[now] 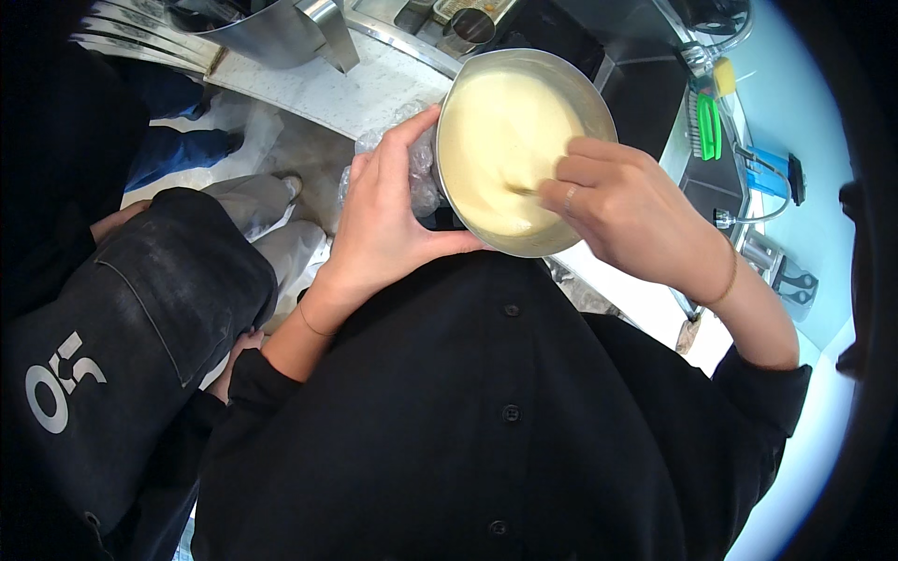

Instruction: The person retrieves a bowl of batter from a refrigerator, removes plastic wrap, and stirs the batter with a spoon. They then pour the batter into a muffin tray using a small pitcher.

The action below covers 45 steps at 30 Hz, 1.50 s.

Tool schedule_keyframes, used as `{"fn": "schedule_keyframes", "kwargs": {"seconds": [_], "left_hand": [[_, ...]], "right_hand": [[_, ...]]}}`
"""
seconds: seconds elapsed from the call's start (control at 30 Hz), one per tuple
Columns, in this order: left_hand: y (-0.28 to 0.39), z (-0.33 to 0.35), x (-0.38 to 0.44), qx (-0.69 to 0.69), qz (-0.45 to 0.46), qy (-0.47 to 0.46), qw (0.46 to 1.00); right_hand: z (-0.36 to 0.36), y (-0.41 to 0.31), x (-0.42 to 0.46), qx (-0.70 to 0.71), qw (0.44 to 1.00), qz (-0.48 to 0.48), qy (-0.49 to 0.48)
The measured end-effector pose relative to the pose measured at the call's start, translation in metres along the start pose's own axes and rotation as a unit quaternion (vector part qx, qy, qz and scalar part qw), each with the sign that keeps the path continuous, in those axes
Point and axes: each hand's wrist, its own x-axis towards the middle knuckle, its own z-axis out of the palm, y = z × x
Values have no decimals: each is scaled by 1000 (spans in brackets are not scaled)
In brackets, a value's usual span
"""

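Note:
A metal pitcher (pixel 596 105), its mouth towards the camera, holds a pale yellow creamy liquid (pixel 508 133). My left hand (pixel 386 203) grips its left side, thumb at the near edge and fingers along the outer wall. Over the right part of the opening, my right hand (pixel 624 203) pinches a thin utensil (pixel 520 189) whose lower end is in the liquid; its kind cannot be told. The liquid's surface shows swirls. Crumpled clear plastic (pixel 421 165) lies just behind my left fingers.
A large steel pitcher (pixel 280 35) stands on the white counter (pixel 273 88) at upper left. Beyond the held pitcher is a metal cup (pixel 471 31). A dark sink (pixel 642 98), a green brush (pixel 708 127) and a yellow sponge (pixel 724 76) are at right. People stand close at left, one wearing a black apron (pixel 161 280).

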Motion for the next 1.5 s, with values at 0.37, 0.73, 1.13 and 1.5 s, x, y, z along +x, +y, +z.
{"fn": "schedule_keyframes", "kwargs": {"seconds": [0.37, 0.73, 1.13, 1.5], "left_hand": [[-5, 0, -1, -1, 10, 12, 1000], [-4, 1, 3, -16, -8, 3, 1000], [4, 4, -6, 55, -12, 30, 998], [14, 17, -18, 126, -4, 85, 988]], "right_hand": [[-8, -3, 6, 17, 1000, 13, -5], [-17, 4, 5, -7, 999, -26, 17], [-14, 5, -16, -61, 986, -70, 137], [-51, 18, -8, -69, 963, -163, 205]]}}
